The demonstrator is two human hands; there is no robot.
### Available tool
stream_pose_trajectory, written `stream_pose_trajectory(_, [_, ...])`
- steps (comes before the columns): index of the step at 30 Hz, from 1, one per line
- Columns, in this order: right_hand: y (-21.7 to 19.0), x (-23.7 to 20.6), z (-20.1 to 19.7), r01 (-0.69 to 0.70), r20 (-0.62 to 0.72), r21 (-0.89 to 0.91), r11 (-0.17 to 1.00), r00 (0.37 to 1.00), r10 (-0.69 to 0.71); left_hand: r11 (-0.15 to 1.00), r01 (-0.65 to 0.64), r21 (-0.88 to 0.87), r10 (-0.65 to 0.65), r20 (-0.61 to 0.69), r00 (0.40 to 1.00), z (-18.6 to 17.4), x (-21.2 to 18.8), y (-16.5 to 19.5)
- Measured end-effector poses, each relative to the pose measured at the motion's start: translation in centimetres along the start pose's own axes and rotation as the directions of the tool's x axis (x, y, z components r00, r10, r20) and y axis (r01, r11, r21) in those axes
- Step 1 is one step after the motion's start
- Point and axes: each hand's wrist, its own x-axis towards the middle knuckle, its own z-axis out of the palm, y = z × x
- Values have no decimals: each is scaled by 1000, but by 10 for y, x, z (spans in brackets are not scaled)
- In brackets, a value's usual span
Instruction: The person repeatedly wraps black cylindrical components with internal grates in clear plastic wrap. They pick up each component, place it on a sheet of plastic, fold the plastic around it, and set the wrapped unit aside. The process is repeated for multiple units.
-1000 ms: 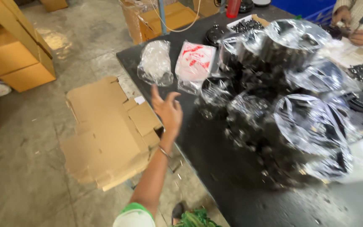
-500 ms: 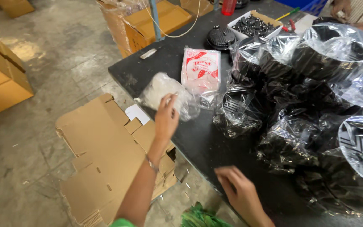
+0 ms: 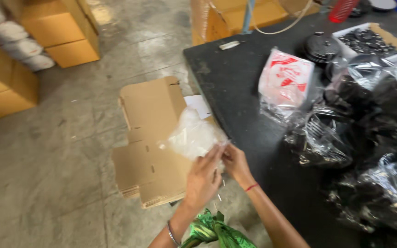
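Note:
My left hand (image 3: 203, 177) and my right hand (image 3: 236, 163) meet in front of me, both pinching the near edge of a clear plastic bag (image 3: 193, 135) with pale contents. The bag hangs over the floor, just off the left edge of the black table (image 3: 240, 87). A silver bangle rings my left wrist and a red thread my right. On the table lie a white bag with red print (image 3: 286, 80) and several clear bags of black round parts (image 3: 327, 133).
Flattened cardboard boxes (image 3: 150, 142) lie on the concrete floor beside the table. Stacked cartons (image 3: 65, 27) stand at the far left. A tray of small black parts (image 3: 364, 39) and a red bottle (image 3: 343, 9) sit at the table's far side.
My left hand has lifted the clear bag off the table and drawn it toward me over the floor. My right hand has come up to grip it too. The view swung left.

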Motion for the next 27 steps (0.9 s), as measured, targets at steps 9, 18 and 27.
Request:
stream_pose_trajectory(9, [15,-29,49,-113,44,-105,988,992,118,888,190,419,-216,16,976,8,-36,-107])
stream_pose_trajectory(18, [25,-73,-12,-370,190,296,881,926,326,943,84,323,-100,32,995,30,-28,-90])
stream_pose_trajectory(27, [-4,-91,-14,-80,31,-132,988,996,85,897,-344,278,226,380,897,55,-16,-106])
